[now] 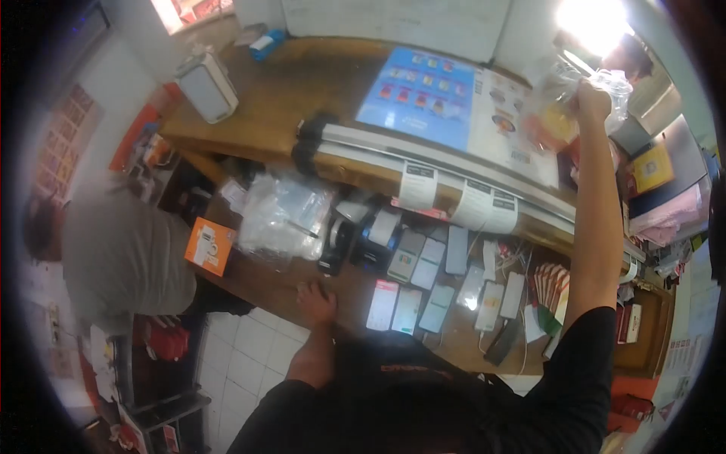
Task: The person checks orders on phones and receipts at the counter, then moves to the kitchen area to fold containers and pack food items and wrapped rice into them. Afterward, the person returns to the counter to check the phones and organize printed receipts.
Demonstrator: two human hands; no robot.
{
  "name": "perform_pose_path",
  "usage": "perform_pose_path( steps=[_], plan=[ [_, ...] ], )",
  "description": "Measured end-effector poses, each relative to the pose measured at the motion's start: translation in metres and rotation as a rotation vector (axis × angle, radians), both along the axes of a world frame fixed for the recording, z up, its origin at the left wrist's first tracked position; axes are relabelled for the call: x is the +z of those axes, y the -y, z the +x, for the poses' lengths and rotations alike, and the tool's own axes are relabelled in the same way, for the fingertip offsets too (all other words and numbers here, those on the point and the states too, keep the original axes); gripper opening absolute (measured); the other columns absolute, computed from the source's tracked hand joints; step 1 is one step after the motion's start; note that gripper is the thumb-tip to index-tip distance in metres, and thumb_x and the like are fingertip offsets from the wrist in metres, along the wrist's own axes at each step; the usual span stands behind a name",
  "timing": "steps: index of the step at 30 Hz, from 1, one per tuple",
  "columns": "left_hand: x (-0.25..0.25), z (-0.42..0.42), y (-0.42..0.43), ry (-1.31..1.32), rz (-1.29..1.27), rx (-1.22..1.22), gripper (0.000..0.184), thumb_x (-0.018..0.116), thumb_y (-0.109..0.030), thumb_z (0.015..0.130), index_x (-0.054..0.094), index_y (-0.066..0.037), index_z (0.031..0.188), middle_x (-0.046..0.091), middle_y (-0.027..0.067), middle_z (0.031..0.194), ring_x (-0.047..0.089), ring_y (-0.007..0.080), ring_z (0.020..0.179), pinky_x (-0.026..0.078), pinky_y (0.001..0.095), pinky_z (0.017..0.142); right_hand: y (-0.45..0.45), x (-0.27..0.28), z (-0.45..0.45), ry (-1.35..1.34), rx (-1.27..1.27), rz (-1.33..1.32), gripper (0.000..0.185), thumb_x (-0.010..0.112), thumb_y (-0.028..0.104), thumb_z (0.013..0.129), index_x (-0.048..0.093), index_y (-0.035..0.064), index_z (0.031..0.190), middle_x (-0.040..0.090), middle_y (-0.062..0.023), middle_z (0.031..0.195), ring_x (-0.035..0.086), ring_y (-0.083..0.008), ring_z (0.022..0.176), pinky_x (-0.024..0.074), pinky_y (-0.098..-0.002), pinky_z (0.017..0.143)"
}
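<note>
High over the counter at the upper right, my right hand (595, 106) is closed around the top of a clear plastic bag (556, 113). Something yellow and red shows through the plastic, too blurred to name. My left hand (316, 304) lies on the brown desk (265, 291) near its front edge, fingers stretched out and holding nothing. Just beyond those fingers stands a black device (331, 253). To the right of it are a small receipt printer (380, 231) and several smartphones (408, 253) laid out in rows.
A pile of clear plastic bags (283, 216) and an orange box (208, 246) occupy the desk's left side. Paper receipts (417, 185) hang from the raised counter, under a blue menu sheet (416, 98). A person in grey (125, 250) is at left; another (628, 60) is partly visible behind the bag.
</note>
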State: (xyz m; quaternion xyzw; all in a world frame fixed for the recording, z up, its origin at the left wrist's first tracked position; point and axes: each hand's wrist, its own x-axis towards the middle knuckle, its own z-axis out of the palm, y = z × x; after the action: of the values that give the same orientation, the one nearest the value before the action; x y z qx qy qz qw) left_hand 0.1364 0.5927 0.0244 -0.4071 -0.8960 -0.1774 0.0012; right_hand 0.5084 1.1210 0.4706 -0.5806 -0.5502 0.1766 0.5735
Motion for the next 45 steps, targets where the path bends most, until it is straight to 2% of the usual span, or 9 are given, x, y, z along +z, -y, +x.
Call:
perform_pose_path(
  steps=[6, 9, 14, 19, 23, 27, 36, 40, 45],
  plan=[
    [-0.01, -0.002, -0.01, 0.066, -0.058, 0.023, 0.053, 0.06, -0.031, 0.077, 0.05, -0.002, 0.121, 0.044, 0.0252, 0.127, 0.035, 0.0434, 0.126, 0.024, 0.0571, 0.106, 0.026, 0.01, 0.079, -0.02, 0.133, -0.069, 0.029, 0.057, 0.023, 0.086, 0.063, -0.0009, 0.101, 0.068, -0.0091, 0.083, 0.065, -0.0193, 0.077, 0.0517, -0.0346, 0.062],
    [-0.004, -0.001, -0.008, 0.029, -0.003, 0.015, 0.051, 0.059, -0.03, 0.078, 0.049, -0.002, 0.12, 0.045, 0.0233, 0.123, 0.035, 0.0433, 0.125, 0.025, 0.0562, 0.105, 0.003, -0.01, 0.152, -0.43, -0.17, 0.103, 0.039, 0.062, 0.017, 0.083, 0.057, -0.0037, 0.116, 0.067, -0.012, 0.098, 0.065, -0.02, 0.083, 0.0526, -0.0328, 0.071],
    [0.001, 0.0, -0.009, 0.007, -0.004, 0.005, 0.05, 0.058, -0.029, 0.078, 0.049, -0.003, 0.12, 0.046, 0.0229, 0.121, 0.036, 0.043, 0.124, 0.027, 0.0541, 0.104, 0.027, -0.032, 0.162, 0.025, 0.483, -0.329, 0.039, 0.071, 0.012, 0.08, 0.057, -0.0046, 0.112, 0.066, -0.01, 0.095, 0.063, -0.0205, 0.085, 0.0515, -0.0311, 0.076],
    [-0.007, -0.005, -0.008, -0.013, -0.027, 0.02, 0.051, 0.059, -0.03, 0.079, 0.049, -0.003, 0.122, 0.044, 0.0237, 0.126, 0.036, 0.0431, 0.125, 0.027, 0.0544, 0.104, 0.002, -0.01, 0.196, 0.653, 0.006, -0.089, 0.016, 0.065, 0.015, 0.084, 0.064, -0.001, 0.089, 0.063, -0.0056, 0.078, 0.06, -0.0163, 0.07, 0.0491, -0.0309, 0.065],
    [-0.012, -0.004, -0.007, -0.041, -0.01, 0.002, 0.052, 0.06, -0.03, 0.079, 0.049, -0.002, 0.122, 0.044, 0.0241, 0.128, 0.035, 0.0433, 0.127, 0.026, 0.0545, 0.105, -0.043, -0.006, 0.264, -0.094, -0.31, -0.237, 0.012, 0.062, 0.017, 0.079, 0.063, 0.0061, 0.075, 0.051, 0.0017, 0.062, 0.048, -0.0127, 0.049, 0.045, -0.0342, 0.049],
    [-0.001, 0.0, -0.015, -0.01, -0.049, 0.022, 0.05, 0.061, -0.029, 0.078, 0.051, -0.003, 0.119, 0.046, 0.0231, 0.126, 0.037, 0.0427, 0.125, 0.028, 0.0542, 0.104, -0.086, -0.006, 0.314, -0.244, -0.313, -0.216, 0.017, 0.06, 0.021, 0.082, 0.062, 0.0042, 0.079, 0.059, -0.0048, 0.066, 0.052, -0.0132, 0.047, 0.0445, -0.0397, 0.042],
    [-0.003, -0.006, -0.011, -0.067, -0.088, 0.031, 0.046, 0.062, -0.032, 0.077, 0.053, -0.007, 0.115, 0.049, 0.0188, 0.12, 0.043, 0.0388, 0.118, 0.032, 0.0518, 0.098, -0.026, -0.013, 0.274, -0.503, 0.015, -0.346, 0.045, 0.048, 0.019, 0.098, 0.04, -0.0063, 0.134, 0.048, -0.0233, 0.131, 0.05, -0.0338, 0.121, 0.0427, -0.042, 0.105],
    [-0.011, -0.005, -0.009, -0.012, -0.045, 0.026, 0.045, 0.061, -0.032, 0.078, 0.053, -0.008, 0.115, 0.049, 0.0172, 0.116, 0.042, 0.0381, 0.117, 0.032, 0.0516, 0.098, 0.146, -0.019, 0.137, -0.289, 0.128, 0.112, 0.035, 0.043, 0.02, 0.098, 0.049, -0.0062, 0.12, 0.052, -0.0204, 0.124, 0.052, -0.0306, 0.113, 0.0419, -0.037, 0.104],
    [-0.009, -0.006, -0.011, 0.017, -0.038, 0.016, 0.044, 0.059, -0.031, 0.078, 0.053, -0.008, 0.115, 0.048, 0.017, 0.116, 0.041, 0.0375, 0.117, 0.031, 0.0518, 0.099, 0.341, -0.187, -0.059, -0.466, 0.536, 0.04, 0.014, 0.059, 0.002, 0.082, 0.06, 0.0015, 0.096, 0.058, -0.0063, 0.088, 0.055, -0.0151, 0.083, 0.0466, -0.0262, 0.073]
  ],
)
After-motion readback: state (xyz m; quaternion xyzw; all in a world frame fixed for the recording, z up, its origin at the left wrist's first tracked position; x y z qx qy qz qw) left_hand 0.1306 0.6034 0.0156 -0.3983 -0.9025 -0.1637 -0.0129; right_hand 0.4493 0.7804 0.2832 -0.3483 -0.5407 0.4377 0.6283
